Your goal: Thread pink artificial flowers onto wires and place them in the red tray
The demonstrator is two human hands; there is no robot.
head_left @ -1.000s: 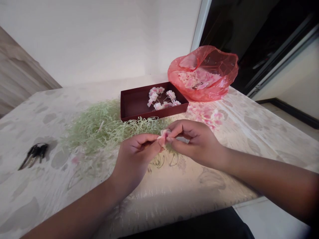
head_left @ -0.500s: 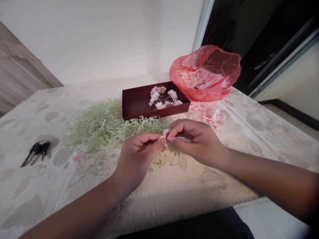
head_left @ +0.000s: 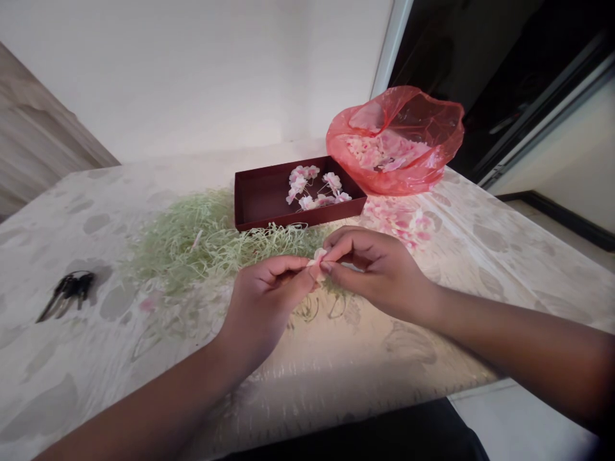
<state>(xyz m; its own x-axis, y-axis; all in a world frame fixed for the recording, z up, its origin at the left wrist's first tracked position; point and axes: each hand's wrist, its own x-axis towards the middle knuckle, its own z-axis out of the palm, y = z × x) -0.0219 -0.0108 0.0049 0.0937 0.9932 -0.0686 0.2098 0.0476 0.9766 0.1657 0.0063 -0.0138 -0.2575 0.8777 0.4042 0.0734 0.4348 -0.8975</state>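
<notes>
Between my two hands is a small pale pink artificial flower (head_left: pixel 318 258), pinched from both sides above the table. My left hand (head_left: pixel 269 291) grips its left side between thumb and forefinger. From the right, my right hand (head_left: pixel 379 266) pinches the petals, fingertips almost touching those of the left. Behind the hands lies a heap of pale green stringy stems (head_left: pixel 206 240). A dark maroon box (head_left: pixel 273 221) stands just beyond, holding several finished-looking pink and white flowers (head_left: pixel 307 186) on thin stems at its right end.
A red plastic bag (head_left: pixel 398 179) full of pink petals leans behind the box's right corner. Loose pink petals (head_left: pixel 403 224) lie in front of it. A bunch of keys (head_left: pixel 72 288) rests at the left on the patterned tablecloth (head_left: pixel 43 365). A white wall is behind the table.
The flower between my fingertips has turned slightly and its petals show more spread. My right hand's fingers have shifted a little upward; both hands otherwise stay in place.
</notes>
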